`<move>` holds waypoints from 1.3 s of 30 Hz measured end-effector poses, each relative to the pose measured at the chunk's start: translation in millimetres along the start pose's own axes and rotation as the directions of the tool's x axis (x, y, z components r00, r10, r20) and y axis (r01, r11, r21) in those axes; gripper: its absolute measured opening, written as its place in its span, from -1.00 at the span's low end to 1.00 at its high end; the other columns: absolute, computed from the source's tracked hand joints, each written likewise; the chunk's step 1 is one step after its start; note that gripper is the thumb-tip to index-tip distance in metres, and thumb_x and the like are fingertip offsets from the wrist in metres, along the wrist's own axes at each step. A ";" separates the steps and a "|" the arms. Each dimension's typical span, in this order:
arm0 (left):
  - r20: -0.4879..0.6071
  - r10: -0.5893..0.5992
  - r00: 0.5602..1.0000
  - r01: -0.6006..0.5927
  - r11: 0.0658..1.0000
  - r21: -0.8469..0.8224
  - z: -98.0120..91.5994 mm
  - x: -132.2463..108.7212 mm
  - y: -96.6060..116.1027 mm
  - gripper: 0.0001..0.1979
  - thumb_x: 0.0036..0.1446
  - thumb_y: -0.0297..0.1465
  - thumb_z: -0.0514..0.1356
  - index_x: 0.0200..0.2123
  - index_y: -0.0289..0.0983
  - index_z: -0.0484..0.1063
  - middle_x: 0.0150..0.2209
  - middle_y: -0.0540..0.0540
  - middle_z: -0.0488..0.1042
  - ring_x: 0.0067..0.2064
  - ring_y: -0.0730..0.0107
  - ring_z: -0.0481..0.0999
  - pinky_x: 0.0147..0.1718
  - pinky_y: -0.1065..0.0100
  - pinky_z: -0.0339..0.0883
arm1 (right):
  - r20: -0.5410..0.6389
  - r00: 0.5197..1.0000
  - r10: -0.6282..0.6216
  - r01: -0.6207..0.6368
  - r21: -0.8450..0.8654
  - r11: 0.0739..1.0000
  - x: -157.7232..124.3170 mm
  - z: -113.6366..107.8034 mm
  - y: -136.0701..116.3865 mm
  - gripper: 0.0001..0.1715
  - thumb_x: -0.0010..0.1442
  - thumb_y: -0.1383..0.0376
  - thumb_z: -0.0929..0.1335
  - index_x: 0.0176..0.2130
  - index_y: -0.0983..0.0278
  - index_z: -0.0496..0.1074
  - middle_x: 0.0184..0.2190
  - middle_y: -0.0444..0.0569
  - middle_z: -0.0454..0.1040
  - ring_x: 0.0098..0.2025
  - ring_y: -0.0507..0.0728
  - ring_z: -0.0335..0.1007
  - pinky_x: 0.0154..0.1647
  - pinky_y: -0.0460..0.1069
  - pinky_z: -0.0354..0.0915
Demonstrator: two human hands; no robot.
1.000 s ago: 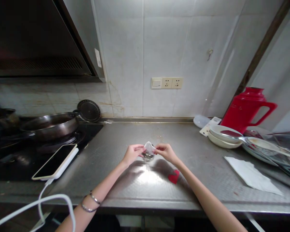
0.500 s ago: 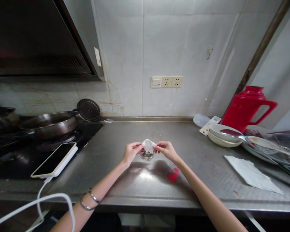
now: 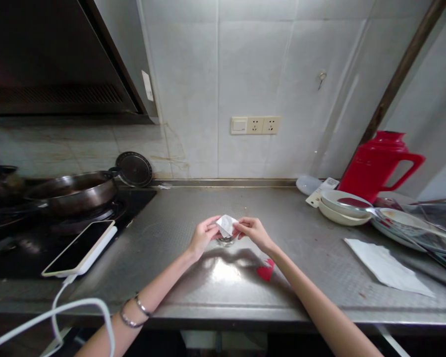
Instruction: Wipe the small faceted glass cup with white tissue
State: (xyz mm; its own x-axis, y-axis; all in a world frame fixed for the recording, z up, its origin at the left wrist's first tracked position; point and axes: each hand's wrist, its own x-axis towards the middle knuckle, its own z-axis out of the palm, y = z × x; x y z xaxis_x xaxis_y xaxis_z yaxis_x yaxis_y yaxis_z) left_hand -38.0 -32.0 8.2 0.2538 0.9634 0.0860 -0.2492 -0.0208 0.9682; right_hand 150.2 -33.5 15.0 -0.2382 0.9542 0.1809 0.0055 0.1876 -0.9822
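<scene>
Between my two hands is a small white piece of folded paper point(image 3: 226, 225), a tissue by its look. My left hand point(image 3: 203, 236) pinches its left edge with thumb and fingers. On the other side my right hand point(image 3: 254, 232) grips the right edge in the same way. Right below the paper a small shiny round metal thing point(image 3: 226, 241) rests on the counter, mostly covered by the paper, so its kind cannot be made out. A torn red paper heart point(image 3: 266, 270) lies on the counter near my right forearm.
A phone point(image 3: 80, 248) with a white cable lies at the stove's edge, near a pan point(image 3: 72, 193). To the right are a white napkin point(image 3: 388, 267), stacked bowls point(image 3: 344, 208), plates with utensils and a red thermos jug point(image 3: 379, 166). The steel counter point(image 3: 178, 208) runs along the wall.
The paper has been folded or tilted a little between my fingers and covers more of the metal thing. My hands stay in nearly the same place; the view has shifted slightly.
</scene>
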 end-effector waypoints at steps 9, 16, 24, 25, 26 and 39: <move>-0.108 0.042 0.993 -0.041 0.999 0.009 -1.2 2.2 -3.0 -0.50 0.02 -0.35 0.27 0.04 -0.38 0.34 -0.35 -0.12 0.59 -0.30 0.27 0.58 -0.23 0.24 0.49 | 0.056 0.994 0.093 -0.099 0.122 0.988 -4.3 13.2 -1.0 -0.54 -0.07 -0.04 0.45 -0.40 0.31 0.45 -0.47 -0.02 0.57 -0.46 0.09 0.51 -0.44 -0.04 0.42; -0.038 0.020 0.999 -0.025 0.991 -0.129 4.9 -0.4 -1.9 -0.62 -0.04 -0.34 0.31 -0.12 -0.36 0.46 -0.18 -0.19 0.57 -0.18 0.23 0.57 -0.12 0.25 0.43 | -0.004 0.997 0.076 -0.075 0.094 0.993 -0.1 15.1 8.1 -0.49 -0.07 -0.06 0.44 -0.39 0.33 0.41 -0.48 -0.01 0.56 -0.46 0.11 0.53 -0.53 -0.06 0.43; -0.041 0.042 0.998 -0.047 0.990 -0.130 14.9 2.3 -2.3 -0.64 -0.07 -0.28 0.33 -0.20 -0.38 0.48 -0.22 -0.19 0.57 -0.23 0.28 0.57 -0.12 0.27 0.41 | -0.044 0.997 0.062 -0.060 0.045 0.997 1.2 16.2 11.4 -0.48 -0.11 -0.10 0.44 -0.45 0.28 0.33 -0.50 -0.01 0.55 -0.48 0.14 0.53 -0.61 -0.06 0.42; -0.074 0.042 0.996 -0.052 0.990 -0.135 17.3 4.5 -4.2 -0.65 -0.09 -0.28 0.34 -0.25 -0.38 0.49 -0.26 -0.17 0.58 -0.25 0.29 0.57 -0.14 0.27 0.42 | -0.057 0.997 0.058 -0.056 0.046 0.997 1.3 16.3 11.5 -0.48 -0.12 -0.10 0.45 -0.44 0.27 0.31 -0.51 -0.02 0.55 -0.49 0.15 0.52 -0.62 -0.05 0.42; -0.088 0.040 0.995 -0.053 0.988 -0.148 20.1 6.6 -5.8 -0.66 -0.10 -0.27 0.35 -0.29 -0.39 0.49 -0.28 -0.17 0.58 -0.26 0.29 0.57 -0.14 0.26 0.43 | -0.078 0.995 0.055 -0.051 0.050 0.997 1.4 15.9 11.3 -0.48 -0.12 -0.09 0.45 -0.43 0.25 0.30 -0.52 -0.03 0.54 -0.49 0.16 0.52 -0.63 -0.04 0.42; -0.015 0.164 0.986 -0.163 0.984 0.065 13.8 42.2 12.8 -0.66 -0.09 -0.26 0.34 -0.27 -0.39 0.55 -0.27 -0.20 0.59 -0.30 0.31 0.54 -0.27 0.33 0.40 | -0.285 0.952 -0.112 0.104 -0.044 0.994 12.4 -0.4 8.1 -0.53 -0.14 -0.04 0.47 -0.42 0.31 0.51 -0.47 0.00 0.53 -0.42 0.13 0.43 -0.44 -0.01 0.40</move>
State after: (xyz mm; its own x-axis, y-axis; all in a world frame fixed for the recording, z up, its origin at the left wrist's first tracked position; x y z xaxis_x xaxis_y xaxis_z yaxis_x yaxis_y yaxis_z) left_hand -17.6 4.7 27.4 0.1951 0.9509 0.2404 -0.2264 -0.1948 0.9544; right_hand 147.7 -20.0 9.3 0.0490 0.9538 0.2965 0.0238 0.2957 -0.9550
